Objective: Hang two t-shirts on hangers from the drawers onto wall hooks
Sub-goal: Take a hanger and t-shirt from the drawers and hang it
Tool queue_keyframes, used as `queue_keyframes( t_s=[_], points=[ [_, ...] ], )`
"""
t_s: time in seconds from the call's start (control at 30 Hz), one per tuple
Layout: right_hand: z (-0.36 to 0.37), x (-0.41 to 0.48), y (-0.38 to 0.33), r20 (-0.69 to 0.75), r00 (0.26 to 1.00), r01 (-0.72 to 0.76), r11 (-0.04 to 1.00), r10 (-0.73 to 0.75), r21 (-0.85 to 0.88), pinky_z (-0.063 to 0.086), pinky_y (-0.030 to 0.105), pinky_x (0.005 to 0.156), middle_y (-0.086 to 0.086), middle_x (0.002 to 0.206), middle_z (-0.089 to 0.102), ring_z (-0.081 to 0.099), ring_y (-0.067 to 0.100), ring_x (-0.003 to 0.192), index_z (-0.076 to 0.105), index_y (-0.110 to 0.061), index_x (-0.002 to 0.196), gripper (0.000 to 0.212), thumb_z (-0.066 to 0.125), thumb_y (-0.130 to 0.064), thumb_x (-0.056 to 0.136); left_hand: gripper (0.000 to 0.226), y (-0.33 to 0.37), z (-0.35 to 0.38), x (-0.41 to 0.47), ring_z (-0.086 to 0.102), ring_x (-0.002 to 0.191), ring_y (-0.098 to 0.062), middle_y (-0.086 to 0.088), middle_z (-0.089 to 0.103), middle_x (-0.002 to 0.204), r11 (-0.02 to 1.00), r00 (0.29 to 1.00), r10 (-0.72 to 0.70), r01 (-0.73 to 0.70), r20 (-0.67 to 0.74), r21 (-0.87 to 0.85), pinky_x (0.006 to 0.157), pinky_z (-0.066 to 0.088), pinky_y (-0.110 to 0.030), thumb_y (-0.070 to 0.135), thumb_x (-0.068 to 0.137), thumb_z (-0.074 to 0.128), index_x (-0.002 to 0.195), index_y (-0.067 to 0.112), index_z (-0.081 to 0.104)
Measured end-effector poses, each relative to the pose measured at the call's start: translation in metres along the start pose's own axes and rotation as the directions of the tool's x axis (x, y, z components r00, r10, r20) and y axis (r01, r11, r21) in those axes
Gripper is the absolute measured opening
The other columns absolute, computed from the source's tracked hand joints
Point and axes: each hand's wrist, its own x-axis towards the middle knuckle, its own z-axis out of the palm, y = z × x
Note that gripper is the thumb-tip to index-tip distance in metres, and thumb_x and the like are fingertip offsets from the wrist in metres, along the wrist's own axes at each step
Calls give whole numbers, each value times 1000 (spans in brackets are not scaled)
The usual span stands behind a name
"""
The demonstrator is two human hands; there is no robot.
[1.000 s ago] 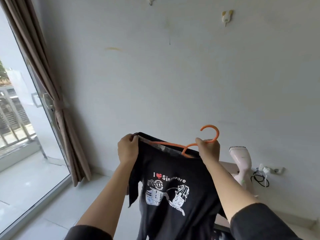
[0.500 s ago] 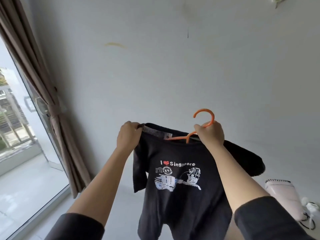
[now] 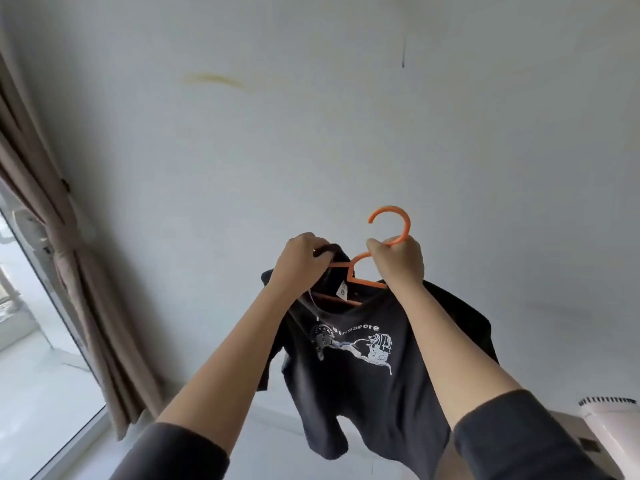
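Since the earlier frame the left hand (image 3: 304,261) has closed in toward the orange hanger (image 3: 394,220), bunching the collar of the black t-shirt (image 3: 363,368) at the hanger's left arm, with the fingers curled round the cloth. The right hand (image 3: 398,265) is wrapped round the base of the hanger's hook. The shirt hangs below the hanger, which is held up before the grey wall (image 3: 311,133). A tied curtain (image 3: 69,271) stands far left of the hanger.

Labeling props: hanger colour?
Orange hanger, clearest in the head view; right hand grips its neck.
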Motion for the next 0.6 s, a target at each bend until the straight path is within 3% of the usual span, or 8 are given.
queue_keyframes(
  t_s=[0.07,0.17,0.27,0.37,0.47,0.6],
  points=[
    [11,20,-11,-40,999,-34,999,35,32,28,27,49,1,46,35,35,17,45,32,-13,47,39,56,-24,76,20,-23,-13,20,58,84,-17,0,63,88,997,994,70,-72,83,18,77,49,-33,32,89,57,92,21,73],
    [24,44,-27,-81,996,-42,995,49,86,31,27,50,5,50,42,39,18,48,39,-10,51,34,54,-26,77,41,-52,-34,44,52,61,-15,5,55,63,981,983,67,-96,168,167,58,41,-29,60,86,50,71,22,58],
    [42,59,-46,-159,987,1,998,11,70,39,23,52,5,55,56,51,15,49,56,-4,61,36,53,-32,84,59,-65,-47,63,40,50,-15,1,46,56,983,978,66,-97,197,154,51,31,-27,63,86,46,67,7,50],
    [57,68,-59,-213,975,81,992,-58,100,42,24,57,-3,56,60,57,10,54,58,-11,58,42,52,-40,89,58,-76,-55,78,38,51,-16,1,42,54,980,988,128,-139,82,143,49,27,-27,60,87,47,63,8,44],
    [61,69,-61,-180,948,248,963,-263,-106,43,22,58,-7,55,58,57,10,57,62,-12,62,57,38,-53,93,56,-87,-64,87,36,51,-18,2,37,51,976,988,143,-132,-51,174,48,25,-27,59,88,46,58,14,31],
    [64,67,-48,-162,891,337,857,-424,-391,40,25,60,-3,60,56,53,16,60,58,-12,67,63,22,-56,95,56,-104,-78,97,41,54,-21,-1,43,53,989,989,107,-95,-104,111,50,28,-31,61,88,46,60,12,36]
  ],
)
